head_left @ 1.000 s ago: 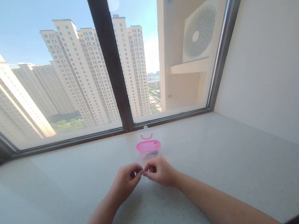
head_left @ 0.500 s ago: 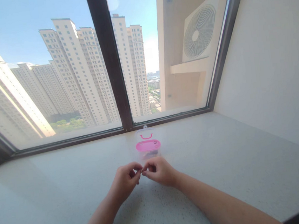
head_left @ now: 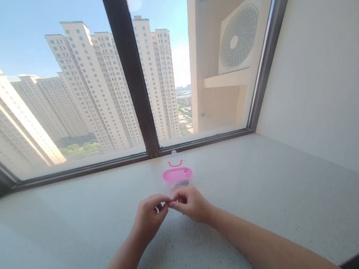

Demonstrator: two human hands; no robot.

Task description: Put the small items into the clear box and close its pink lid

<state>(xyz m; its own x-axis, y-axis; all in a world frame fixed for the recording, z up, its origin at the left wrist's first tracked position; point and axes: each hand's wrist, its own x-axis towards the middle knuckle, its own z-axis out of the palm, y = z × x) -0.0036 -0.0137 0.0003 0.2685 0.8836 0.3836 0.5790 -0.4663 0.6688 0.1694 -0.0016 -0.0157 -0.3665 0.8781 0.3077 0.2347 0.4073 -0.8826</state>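
My left hand [head_left: 150, 217] and my right hand [head_left: 191, 204] meet fingertip to fingertip over a speckled stone window sill [head_left: 267, 185]. Both hands are closed in a pinch on something tiny between them, too small to name. Just beyond the fingers stands a small clear plastic box [head_left: 177, 173] with a pink lid and a pink handle. Some dark contents show faintly under the lid.
A large window with a dark frame [head_left: 137, 92] runs along the back of the sill. A white wall [head_left: 329, 73] closes off the right side. Outside hang an air-conditioner unit [head_left: 240, 35] and tall buildings.
Both hands stay pinched together and have shifted very slightly; the view has dipped a little. The pink-lidded box has not moved.
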